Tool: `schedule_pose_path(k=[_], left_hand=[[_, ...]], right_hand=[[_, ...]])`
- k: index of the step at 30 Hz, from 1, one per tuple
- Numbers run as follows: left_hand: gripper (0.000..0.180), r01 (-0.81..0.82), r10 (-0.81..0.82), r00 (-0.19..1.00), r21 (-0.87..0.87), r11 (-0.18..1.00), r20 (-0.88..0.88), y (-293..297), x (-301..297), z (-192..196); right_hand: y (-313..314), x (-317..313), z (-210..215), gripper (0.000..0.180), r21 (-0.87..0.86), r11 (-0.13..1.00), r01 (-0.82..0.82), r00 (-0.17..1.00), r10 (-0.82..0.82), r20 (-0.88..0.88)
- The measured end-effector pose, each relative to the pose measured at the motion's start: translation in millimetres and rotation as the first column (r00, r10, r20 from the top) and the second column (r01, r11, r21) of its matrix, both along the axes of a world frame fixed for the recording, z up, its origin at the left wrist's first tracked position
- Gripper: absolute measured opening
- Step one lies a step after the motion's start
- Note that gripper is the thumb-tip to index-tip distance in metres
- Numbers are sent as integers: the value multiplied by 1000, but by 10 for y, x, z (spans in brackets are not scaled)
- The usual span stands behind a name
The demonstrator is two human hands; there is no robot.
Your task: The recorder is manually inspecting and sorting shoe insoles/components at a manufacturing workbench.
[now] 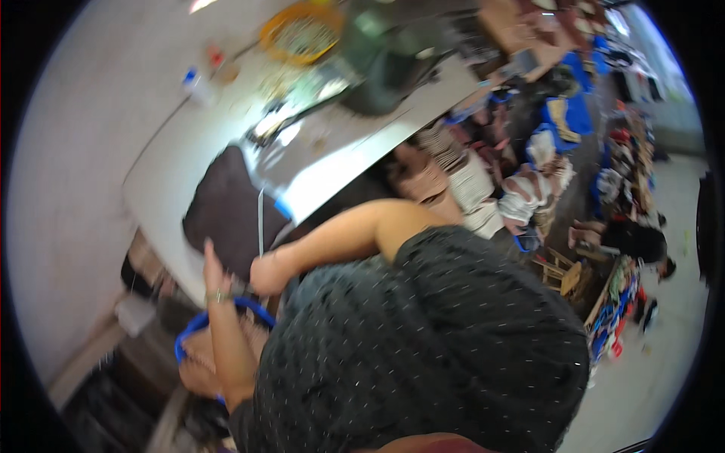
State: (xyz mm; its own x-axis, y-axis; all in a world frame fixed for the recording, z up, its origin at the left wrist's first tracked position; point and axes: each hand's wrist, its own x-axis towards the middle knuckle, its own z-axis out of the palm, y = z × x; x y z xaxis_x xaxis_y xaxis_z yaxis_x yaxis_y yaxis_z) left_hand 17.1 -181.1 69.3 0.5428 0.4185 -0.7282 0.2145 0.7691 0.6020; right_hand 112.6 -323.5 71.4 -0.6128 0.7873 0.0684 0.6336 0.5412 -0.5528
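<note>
A dark brown cloth piece [230, 198] lies over the near end of the white table, its lower part hanging toward me between my hands. My left hand [214, 270], with a watch at the wrist, is at its left edge; one digit points up along the cloth and the other fingers are hidden behind it. My right hand [272, 272] is closed in a fist at the cloth's lower right. A thin pale strip [261, 219] rises just above that fist; whether the hand grips it, I cannot tell. The picture is somewhat blurred.
The white table [158, 189] carries a dark green machine [385, 75] with a bright lamp, a yellow basket [302, 34] and a small bottle [198, 84]. Below my left forearm stands a blue-rimmed basket [189, 332]. Stacked fabric pieces [470, 181] fill the floor at right; another person [630, 240] is farther off.
</note>
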Motion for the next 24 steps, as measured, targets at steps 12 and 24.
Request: schedule_pose_path(k=[12, 24], left_hand=[[70, -58, 131, 948, 249, 967, -290, 140, 95, -163], [87, 233, 138, 848, 594, 770, -512, 223, -115, -623]], right_hand=[[-586, 503, -624, 21, -180, 984, 7, 997, 8, 83], [-1265, 1252, 358, 18, -620, 719, 315, 470, -686, -556]])
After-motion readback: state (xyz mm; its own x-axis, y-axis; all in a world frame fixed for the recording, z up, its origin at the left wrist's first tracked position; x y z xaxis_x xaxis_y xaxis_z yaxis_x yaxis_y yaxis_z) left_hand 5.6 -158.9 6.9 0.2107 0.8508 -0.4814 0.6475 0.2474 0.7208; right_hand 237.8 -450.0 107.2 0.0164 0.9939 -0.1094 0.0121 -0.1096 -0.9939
